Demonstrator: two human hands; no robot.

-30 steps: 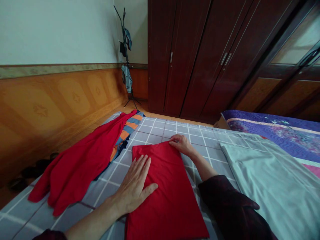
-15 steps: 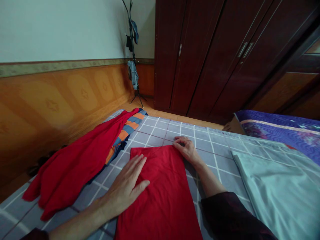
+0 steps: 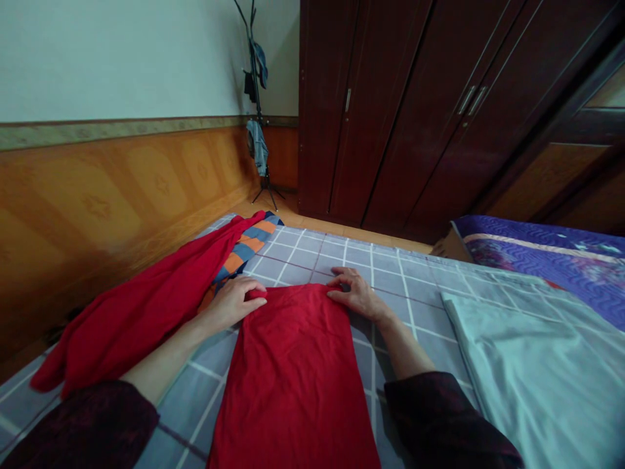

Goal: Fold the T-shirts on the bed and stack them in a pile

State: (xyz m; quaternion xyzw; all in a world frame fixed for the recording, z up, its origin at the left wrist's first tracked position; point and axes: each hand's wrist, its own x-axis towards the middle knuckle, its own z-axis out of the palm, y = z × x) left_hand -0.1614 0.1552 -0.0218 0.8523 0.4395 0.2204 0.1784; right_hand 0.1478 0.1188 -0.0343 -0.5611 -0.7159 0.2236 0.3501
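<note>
Plain red garment (image 3: 297,378) lying lightly wrinkled on a gray checked bedsheet (image 3: 410,280), narrowing toward its far edge, left hand (image 3: 232,303) pinching its far left corner, right hand (image 3: 356,295) pinching the far right one (a second red garment (image 3: 146,306) is lying at left)

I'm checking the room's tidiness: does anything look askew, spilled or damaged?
Nothing looks spilled or damaged. Mildly untidy: the red cloth in front has creases, and another red garment lies loose, partly over a striped cloth at left.
</note>
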